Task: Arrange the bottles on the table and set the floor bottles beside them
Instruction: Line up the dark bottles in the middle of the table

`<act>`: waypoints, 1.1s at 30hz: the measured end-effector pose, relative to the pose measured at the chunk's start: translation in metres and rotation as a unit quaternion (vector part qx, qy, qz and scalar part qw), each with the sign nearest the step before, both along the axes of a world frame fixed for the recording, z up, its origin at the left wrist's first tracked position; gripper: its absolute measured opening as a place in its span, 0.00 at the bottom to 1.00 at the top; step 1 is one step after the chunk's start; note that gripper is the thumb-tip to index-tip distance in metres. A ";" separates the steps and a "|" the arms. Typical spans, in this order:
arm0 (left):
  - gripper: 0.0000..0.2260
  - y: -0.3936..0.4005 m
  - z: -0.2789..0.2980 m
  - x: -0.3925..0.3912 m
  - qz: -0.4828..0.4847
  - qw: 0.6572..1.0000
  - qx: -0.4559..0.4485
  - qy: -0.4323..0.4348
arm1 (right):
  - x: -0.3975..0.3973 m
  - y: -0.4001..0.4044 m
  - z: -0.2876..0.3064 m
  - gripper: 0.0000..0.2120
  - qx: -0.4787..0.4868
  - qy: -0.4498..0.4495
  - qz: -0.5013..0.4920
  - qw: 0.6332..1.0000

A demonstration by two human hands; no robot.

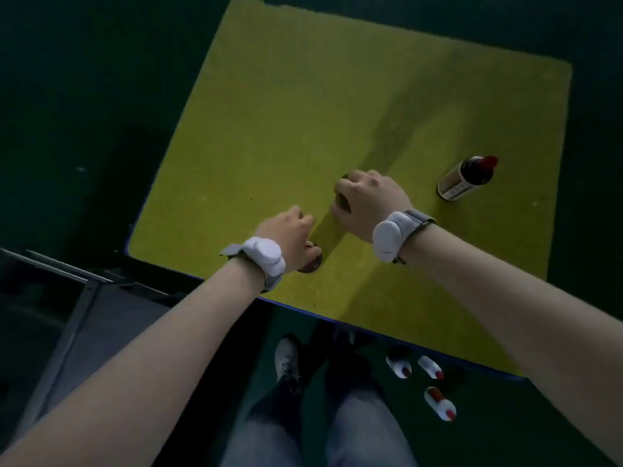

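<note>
My left hand (pixel 290 232) is closed over a dark bottle (pixel 310 264) near the front edge of the yellow table (pixel 269 112); only the bottle's base shows. My right hand (pixel 365 202) grips a second dark bottle (pixel 343 200) a little further in, mostly hidden by the fingers. A third dark bottle with a red cap and a pale label (pixel 467 178) stands free at the right of the table. Three white bottles with red caps are on the green floor below the table's front edge: the left floor bottle (pixel 399 365), the middle floor bottle (pixel 431 367), the nearest floor bottle (pixel 440 404).
My legs and a grey shoe (pixel 286 360) are on the floor just in front of the table. A grey metal frame (pixel 74 298) lies at the left, below the table's corner. Dark green floor surrounds the table.
</note>
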State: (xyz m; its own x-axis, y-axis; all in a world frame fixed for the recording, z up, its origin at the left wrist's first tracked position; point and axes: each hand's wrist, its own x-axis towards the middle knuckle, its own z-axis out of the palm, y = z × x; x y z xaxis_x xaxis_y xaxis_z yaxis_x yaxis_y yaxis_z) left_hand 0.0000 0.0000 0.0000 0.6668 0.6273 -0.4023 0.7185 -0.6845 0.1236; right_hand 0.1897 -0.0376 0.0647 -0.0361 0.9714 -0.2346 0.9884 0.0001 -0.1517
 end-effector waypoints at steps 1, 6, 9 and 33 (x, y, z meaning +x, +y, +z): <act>0.24 -0.002 -0.008 0.003 0.001 1.000 -0.009 0.019 | 0.001 -0.001 -0.007 0.16 -0.010 0.001 0.003 1.000; 0.19 -0.019 -0.049 0.004 -0.007 0.993 -0.055 0.103 | 0.010 -0.001 -0.033 0.16 -0.037 0.013 0.002 0.999; 0.11 -0.022 -0.059 0.001 -0.005 0.993 -0.038 0.113 | 0.019 0.005 -0.034 0.16 -0.041 0.011 0.005 0.999; 0.09 0.100 -0.062 0.087 0.019 0.996 0.025 0.087 | 0.074 0.068 -0.090 0.12 -0.090 0.014 -0.068 0.994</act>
State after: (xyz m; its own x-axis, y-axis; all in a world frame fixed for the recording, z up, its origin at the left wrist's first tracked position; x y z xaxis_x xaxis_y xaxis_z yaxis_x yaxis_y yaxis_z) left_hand 0.0875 0.0999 -0.0622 0.5649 0.6729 -0.4776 0.7517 -0.6583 -0.0383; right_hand 0.2635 0.0299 -0.0252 0.0832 0.9099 -0.4063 0.9731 -0.1621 -0.1638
